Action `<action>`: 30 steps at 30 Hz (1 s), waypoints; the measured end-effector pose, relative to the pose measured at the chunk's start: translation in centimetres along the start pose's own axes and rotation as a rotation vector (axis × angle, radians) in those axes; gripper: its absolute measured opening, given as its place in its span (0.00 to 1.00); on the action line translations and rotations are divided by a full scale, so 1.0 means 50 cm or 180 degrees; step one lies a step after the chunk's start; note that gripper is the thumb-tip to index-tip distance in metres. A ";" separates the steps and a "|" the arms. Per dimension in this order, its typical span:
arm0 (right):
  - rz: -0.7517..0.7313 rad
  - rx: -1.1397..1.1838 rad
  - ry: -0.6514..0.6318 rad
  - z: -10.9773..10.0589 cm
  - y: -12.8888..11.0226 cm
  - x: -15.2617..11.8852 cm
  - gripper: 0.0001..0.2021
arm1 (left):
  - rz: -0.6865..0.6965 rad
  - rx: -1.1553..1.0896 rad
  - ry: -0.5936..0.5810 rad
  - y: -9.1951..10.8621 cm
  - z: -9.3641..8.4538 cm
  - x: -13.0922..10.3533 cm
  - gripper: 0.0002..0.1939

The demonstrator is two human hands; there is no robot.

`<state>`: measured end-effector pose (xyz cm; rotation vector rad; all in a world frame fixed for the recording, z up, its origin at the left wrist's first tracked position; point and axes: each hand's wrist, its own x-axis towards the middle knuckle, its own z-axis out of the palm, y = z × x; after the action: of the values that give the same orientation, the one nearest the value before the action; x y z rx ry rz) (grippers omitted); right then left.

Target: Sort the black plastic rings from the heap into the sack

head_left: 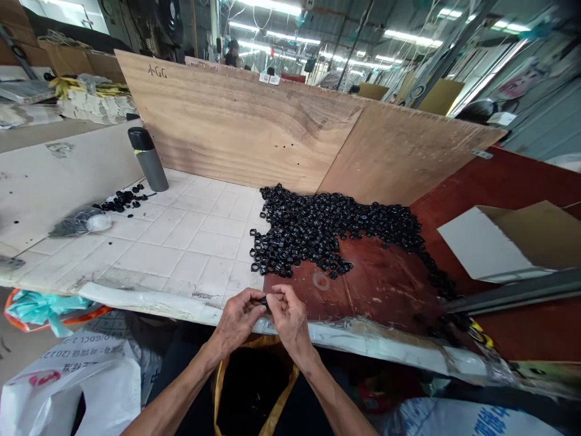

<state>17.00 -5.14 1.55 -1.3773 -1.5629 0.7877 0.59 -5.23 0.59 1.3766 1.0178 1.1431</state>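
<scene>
My left hand [240, 316] and my right hand [288, 313] meet at the front edge of the bench. Both pinch one small black part [264, 301] between thumbs and fingertips; the fingers cover most of it, so its exact shape is hidden. Beyond my hands lies a large heap of small black ring-shaped parts [308, 227], spread over white tiles and a reddish-brown board [381, 290]. Right below my hands, an open bag with a yellow rim [218, 387] hangs at my lap, its inside dark.
A grey bottle with a black cap [152, 163] stands at the back left, near scattered black bits [122, 200] and a filled plastic bag [82, 222]. A wooden panel [236, 121] closes off the back. An open cardboard box [494, 242] sits at the right.
</scene>
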 end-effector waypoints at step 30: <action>-0.0208 -0.1003 0.0369 -0.067 0.041 0.043 0.06 | 0.0372 0.2174 -0.0259 0.050 -0.046 0.043 0.07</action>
<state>20.89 -2.99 1.52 -1.5567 -1.6811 0.4251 -1.28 -2.96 3.37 2.0199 1.3498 0.8357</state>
